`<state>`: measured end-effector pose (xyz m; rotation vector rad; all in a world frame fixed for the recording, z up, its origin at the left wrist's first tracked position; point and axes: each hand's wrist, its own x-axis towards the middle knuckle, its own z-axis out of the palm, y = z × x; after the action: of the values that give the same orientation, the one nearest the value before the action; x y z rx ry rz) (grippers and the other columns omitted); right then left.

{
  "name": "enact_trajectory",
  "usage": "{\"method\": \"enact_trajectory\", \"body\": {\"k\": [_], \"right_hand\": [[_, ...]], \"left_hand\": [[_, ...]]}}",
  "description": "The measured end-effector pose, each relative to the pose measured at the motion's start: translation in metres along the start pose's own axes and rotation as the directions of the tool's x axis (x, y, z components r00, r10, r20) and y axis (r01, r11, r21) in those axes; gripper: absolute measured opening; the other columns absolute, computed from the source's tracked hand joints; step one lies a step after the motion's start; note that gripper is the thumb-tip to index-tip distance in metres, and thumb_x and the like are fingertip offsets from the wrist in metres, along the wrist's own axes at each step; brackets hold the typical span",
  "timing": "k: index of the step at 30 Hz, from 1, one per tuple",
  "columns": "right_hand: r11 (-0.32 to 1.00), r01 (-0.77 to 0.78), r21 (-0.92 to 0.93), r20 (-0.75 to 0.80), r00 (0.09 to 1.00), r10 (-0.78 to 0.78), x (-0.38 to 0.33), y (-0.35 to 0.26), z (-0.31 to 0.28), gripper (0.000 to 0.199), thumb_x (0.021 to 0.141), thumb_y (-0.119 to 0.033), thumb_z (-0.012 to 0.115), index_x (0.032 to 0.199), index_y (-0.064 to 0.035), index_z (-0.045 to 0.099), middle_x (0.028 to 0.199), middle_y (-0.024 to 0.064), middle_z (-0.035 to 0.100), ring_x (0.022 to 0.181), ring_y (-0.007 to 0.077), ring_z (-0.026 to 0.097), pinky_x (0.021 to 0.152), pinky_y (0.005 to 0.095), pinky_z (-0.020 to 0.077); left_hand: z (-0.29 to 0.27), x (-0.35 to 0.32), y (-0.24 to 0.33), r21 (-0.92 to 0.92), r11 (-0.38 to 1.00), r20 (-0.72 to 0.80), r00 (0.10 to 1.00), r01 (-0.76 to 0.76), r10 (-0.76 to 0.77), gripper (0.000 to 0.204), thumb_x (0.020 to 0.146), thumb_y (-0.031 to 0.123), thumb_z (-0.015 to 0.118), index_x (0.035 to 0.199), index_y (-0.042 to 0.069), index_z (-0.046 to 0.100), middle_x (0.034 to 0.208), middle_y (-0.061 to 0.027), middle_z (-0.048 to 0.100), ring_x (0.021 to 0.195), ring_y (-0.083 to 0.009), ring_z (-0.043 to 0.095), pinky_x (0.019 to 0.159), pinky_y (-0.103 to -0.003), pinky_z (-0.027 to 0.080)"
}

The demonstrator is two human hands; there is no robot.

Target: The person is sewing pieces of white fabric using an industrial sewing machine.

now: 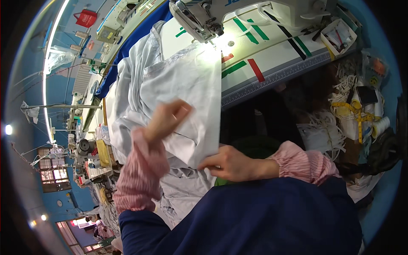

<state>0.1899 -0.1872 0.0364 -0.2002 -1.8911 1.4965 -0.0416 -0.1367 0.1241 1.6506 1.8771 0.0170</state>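
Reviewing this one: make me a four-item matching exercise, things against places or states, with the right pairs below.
1. Left hand
2. Right hand
3. Red bag
4. Yellow tape measure

A. Beside a white thread spool, right side of the picture
B. Blurred, over the middle of the pale cloth
C. Far upper left of the picture
D. At the cloth's near right corner

Pairs: 1-B, 2-D, 3-C, 4-A

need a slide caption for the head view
Right hand on pale cloth at a lit sewing machine, left hand blurred over it.
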Motion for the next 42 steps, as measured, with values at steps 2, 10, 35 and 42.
{"method": "enact_trajectory", "body": {"k": [2, 10, 35, 42], "right_hand": [[0.995, 0.094, -0.038, -0.036, 0.995, -0.095, 0.021, -0.002, 0.019, 0.021, 0.077, -0.007, 0.065, 0.097, -0.0052, 0.069, 0.092, 0.0151, 0.065, 0.093, 0.0334, 0.062, 0.082, 0.0416, 0.0496], [0.946, 0.306, -0.104, 0.128, 0.948, -0.292, 0.068, -0.020, 0.050, 0.047, 0.078, -0.011, 0.065, 0.122, -0.0023, 0.054, 0.109, 0.0141, 0.056, 0.096, 0.0366, 0.056, 0.089, 0.0431, 0.0469], [0.652, 0.222, -0.725, -0.058, 0.923, -0.379, 0.160, 0.021, -0.041, 0.016, 0.076, -0.001, 0.073, 0.090, -0.0039, 0.066, 0.095, 0.0042, 0.062, 0.075, 0.0233, 0.064, 0.065, 0.0346, 0.0518], [0.624, 0.337, -0.705, -0.044, 0.857, -0.513, 0.157, 0.020, -0.049, 0.018, 0.073, 0.005, 0.071, 0.088, -0.0021, 0.064, 0.084, 0.0074, 0.064, 0.076, 0.0258, 0.061, 0.068, 0.0341, 0.0509]], "left_hand": [[0.017, -0.034, 0.023, -0.284, 0.948, 0.096, 0.980, -0.141, 0.175, 0.047, 0.084, 0.029, 0.072, 0.117, -0.003, 0.060, 0.092, -0.0169, 0.068, 0.081, -0.0194, 0.065, 0.071, -0.031, 0.052], [-0.015, -0.075, -0.035, -0.421, 0.906, -0.113, 0.994, -0.052, 0.005, 0.031, 0.080, 0.001, 0.057, 0.111, -0.005, 0.060, 0.087, -0.0043, 0.063, 0.077, -0.0093, 0.055, 0.068, -0.025, 0.048], [-0.005, -0.092, -0.047, -0.112, 0.962, -0.882, 0.470, -0.249, 0.019, 0.033, 0.096, 0.024, 0.062, 0.076, -0.002, 0.061, 0.054, 0.0007, 0.045, 0.053, -0.0060, 0.037, 0.048, -0.026, 0.031], [-0.002, -0.094, -0.038, -0.086, 0.958, -0.878, 0.476, -0.275, 0.058, 0.031, 0.095, 0.021, 0.064, 0.077, -0.003, 0.062, 0.054, -0.0019, 0.047, 0.051, -0.0071, 0.039, 0.048, -0.025, 0.032]]}}
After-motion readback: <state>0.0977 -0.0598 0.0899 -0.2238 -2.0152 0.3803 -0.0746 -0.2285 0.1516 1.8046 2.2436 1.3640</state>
